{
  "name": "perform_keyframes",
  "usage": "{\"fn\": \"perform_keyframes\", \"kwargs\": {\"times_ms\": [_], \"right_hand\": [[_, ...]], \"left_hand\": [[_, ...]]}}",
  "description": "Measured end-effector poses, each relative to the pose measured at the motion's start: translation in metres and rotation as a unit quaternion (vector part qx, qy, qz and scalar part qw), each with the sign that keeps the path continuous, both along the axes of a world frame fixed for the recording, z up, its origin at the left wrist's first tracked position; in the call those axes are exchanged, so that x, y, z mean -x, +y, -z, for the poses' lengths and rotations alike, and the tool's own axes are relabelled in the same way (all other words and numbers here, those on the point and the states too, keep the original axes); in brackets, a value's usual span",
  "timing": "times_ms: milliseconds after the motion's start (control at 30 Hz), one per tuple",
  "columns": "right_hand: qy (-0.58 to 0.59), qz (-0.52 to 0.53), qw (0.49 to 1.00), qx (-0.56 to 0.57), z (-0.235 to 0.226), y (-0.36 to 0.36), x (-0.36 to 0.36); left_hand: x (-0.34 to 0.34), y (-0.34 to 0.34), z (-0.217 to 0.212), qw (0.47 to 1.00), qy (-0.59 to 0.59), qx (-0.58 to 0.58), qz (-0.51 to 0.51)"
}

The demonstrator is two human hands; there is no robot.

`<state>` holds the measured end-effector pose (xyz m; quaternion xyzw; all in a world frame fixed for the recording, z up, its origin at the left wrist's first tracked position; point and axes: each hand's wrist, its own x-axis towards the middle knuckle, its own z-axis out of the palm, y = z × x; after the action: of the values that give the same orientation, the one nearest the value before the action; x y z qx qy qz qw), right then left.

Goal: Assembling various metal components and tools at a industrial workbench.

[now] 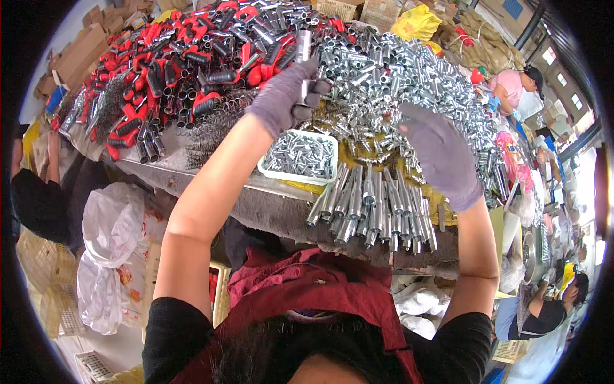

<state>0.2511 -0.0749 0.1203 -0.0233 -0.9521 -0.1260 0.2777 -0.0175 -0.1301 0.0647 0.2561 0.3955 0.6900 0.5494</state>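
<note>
Both of my hands wear grey-purple gloves. My left hand (284, 96) is closed around a shiny metal tube (304, 46), which stands roughly upright above the heaped parts. My right hand (441, 150) reaches over the near right side of a pile of small silvery metal sleeves (409, 70); its visible fingers are stretched out, with nothing seen in them. Between my hands sits a white plastic tray (261, 168) filled with small metal pins (297, 155). Just right of the tray, slotted metal rods (377, 208) lie in a row at the table's near edge.
Red-and-black handles with metal tubes (217, 57) cover the far left of the table (256, 208). Loose springs (214, 131) lie left of the tray. A white plastic sack (109, 237) hangs at lower left. Other people (543, 310) are at the right and left edges.
</note>
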Motion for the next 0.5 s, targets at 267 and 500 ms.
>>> {"fn": "perform_keyframes", "kwargs": {"times_ms": [267, 500], "right_hand": [[0.079, 0.117, 0.792, 0.593, 0.022, 0.04, 0.027], [-0.059, 0.058, 0.847, 0.525, 0.046, 0.043, 0.079]], "left_hand": [[0.009, 0.02, 0.091, 0.814, 0.572, 0.066, -0.069], [-0.033, -0.04, 0.08, 0.937, 0.34, 0.01, 0.073]]}}
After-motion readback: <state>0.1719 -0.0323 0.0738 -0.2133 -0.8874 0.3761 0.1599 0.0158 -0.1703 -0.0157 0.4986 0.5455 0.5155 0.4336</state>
